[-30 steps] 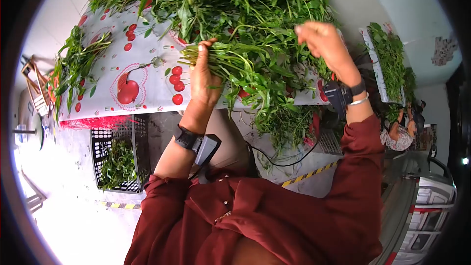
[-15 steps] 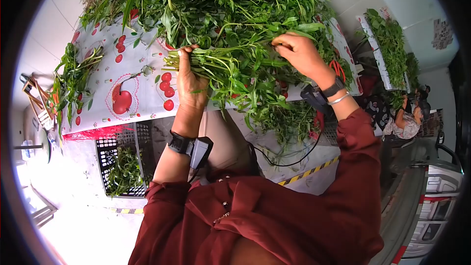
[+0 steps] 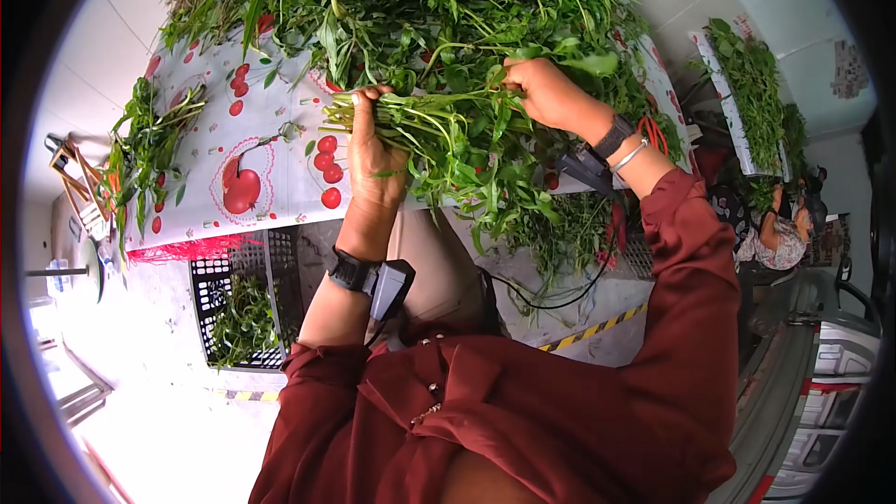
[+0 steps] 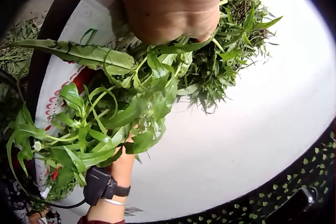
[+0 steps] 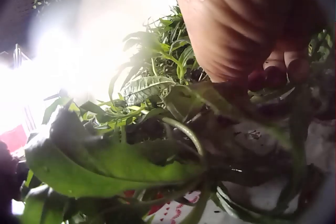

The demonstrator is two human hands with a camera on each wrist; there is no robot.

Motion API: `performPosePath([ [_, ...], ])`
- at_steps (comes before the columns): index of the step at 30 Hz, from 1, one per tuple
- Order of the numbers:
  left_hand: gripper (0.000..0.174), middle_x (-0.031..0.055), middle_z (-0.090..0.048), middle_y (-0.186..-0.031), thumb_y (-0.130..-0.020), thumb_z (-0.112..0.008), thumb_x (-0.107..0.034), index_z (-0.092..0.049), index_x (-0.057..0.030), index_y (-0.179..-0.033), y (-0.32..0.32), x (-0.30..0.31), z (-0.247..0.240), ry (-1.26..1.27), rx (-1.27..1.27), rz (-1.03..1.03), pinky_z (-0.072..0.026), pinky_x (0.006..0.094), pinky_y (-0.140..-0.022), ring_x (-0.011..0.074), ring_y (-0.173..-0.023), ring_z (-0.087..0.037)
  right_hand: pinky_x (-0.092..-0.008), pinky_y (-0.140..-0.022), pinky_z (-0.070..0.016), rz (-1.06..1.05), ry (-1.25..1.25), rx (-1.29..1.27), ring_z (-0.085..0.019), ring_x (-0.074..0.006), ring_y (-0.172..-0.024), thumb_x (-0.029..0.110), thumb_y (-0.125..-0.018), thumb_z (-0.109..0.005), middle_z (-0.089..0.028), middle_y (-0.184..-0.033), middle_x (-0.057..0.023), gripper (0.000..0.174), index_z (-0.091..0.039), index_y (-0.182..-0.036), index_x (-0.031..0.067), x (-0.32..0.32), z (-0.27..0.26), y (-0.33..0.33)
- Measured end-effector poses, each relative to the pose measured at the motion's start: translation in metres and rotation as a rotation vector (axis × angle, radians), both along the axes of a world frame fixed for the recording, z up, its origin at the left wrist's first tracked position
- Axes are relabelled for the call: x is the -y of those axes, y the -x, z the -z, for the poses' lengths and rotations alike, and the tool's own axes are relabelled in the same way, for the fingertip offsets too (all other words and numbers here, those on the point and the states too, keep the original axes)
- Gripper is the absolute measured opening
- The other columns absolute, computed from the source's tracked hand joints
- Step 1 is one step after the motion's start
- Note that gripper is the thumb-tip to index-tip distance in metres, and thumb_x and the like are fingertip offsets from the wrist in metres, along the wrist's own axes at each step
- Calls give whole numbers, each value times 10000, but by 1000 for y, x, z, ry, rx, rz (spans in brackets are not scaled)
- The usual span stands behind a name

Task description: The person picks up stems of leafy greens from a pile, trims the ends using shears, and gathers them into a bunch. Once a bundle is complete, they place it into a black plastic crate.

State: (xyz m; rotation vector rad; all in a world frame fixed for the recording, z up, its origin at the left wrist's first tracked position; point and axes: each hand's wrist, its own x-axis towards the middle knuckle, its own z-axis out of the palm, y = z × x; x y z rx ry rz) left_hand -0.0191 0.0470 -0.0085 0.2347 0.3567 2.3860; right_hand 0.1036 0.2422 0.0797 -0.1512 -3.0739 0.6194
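My left hand (image 3: 378, 154) grips a bunch of leafy greens (image 3: 448, 135) by its stems, thumb across the top. The cut stem ends point left, and the leaves spread right and hang over the table's front edge. My right hand (image 3: 553, 95) has its fingers curled on greens at the far side of the bunch, close to the big pile (image 3: 467, 0). In the right wrist view the curled fingertips (image 5: 275, 74) are partly hidden behind leaves (image 5: 105, 163). The left wrist view shows the bunch's leaves (image 4: 142, 108) below the left hand (image 4: 173, 8).
A smaller bunch (image 3: 140, 149) lies at the left end of the cherry-patterned tablecloth (image 3: 289, 182). Below the table stands a black crate (image 3: 207, 317) with greens. Loose greens (image 3: 560, 233) hang at the front edge. Another person (image 3: 775, 247) sits at the right beside more greens (image 3: 756, 98).
My right hand has come left and down from above the table's right side to the greens, its fingers now curled. The left hand keeps hold of the bunch.
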Motion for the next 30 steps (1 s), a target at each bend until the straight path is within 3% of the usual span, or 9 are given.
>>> performPosePath([
  [3,213,30,-522,-943,-918,-463,-324,-484,-113,-898,-2,1,-3,2,6,0,-487,386,-775,198,-829,-545,-351,-687,-446,-93,9,-98,-550,-338,-762,-133,-600,-479,-555,-827,-188,339,-564,-895,10,-7,3,3],
  [8,208,31,-522,-947,-917,-465,-321,-485,-115,-899,-3,1,-5,-2,-8,-1,-490,389,-770,212,-836,-554,-347,-718,-452,-141,-73,1,-563,-330,-769,-106,-642,-521,-581,-838,-165,356,-556,-968,31,-20,11,3],
  [10,207,30,-522,-948,-917,-465,-321,-485,-116,-900,-2,0,-2,-2,-5,0,-490,387,-770,211,-840,-554,-350,-708,-455,-36,74,102,-568,-326,-758,-69,-675,-533,-588,-847,-162,283,-563,-941,23,-17,9,5],
  [13,206,28,-520,-951,-917,-465,-323,-485,-118,-899,-3,1,-4,5,2,1,-491,382,-766,203,-841,-550,-355,-676,-451,55,102,59,-561,-324,-721,-31,-693,-536,-568,-795,-153,207,-566,-892,17,-1,-2,4],
  [17,209,23,-517,-950,-917,-466,-328,-484,-121,-899,0,0,2,9,-9,-16,-490,372,-759,180,-831,-539,-387,-631,-422,0,-3,-2,-509,-335,-662,23,-712,-532,-488,-708,-146,103,-531,-814,13,10,-2,7],
  [21,211,14,-512,-943,-923,-455,-326,-482,-118,-895,0,-1,1,42,21,-41,-467,351,-782,165,-829,-524,-412,-616,-407,-28,-42,-16,-478,-366,-672,-2,-704,-509,-441,-736,-167,102,-453,-789,-3,18,-9,9],
  [30,212,21,-531,-924,-930,-438,-322,-487,-122,-881,0,0,-3,38,5,-24,-490,359,-746,182,-815,-548,-413,-620,-426,-75,-136,-48,-531,-344,-709,-10,-681,-535,-472,-777,-138,153,-482,-824,3,18,-9,11],
])
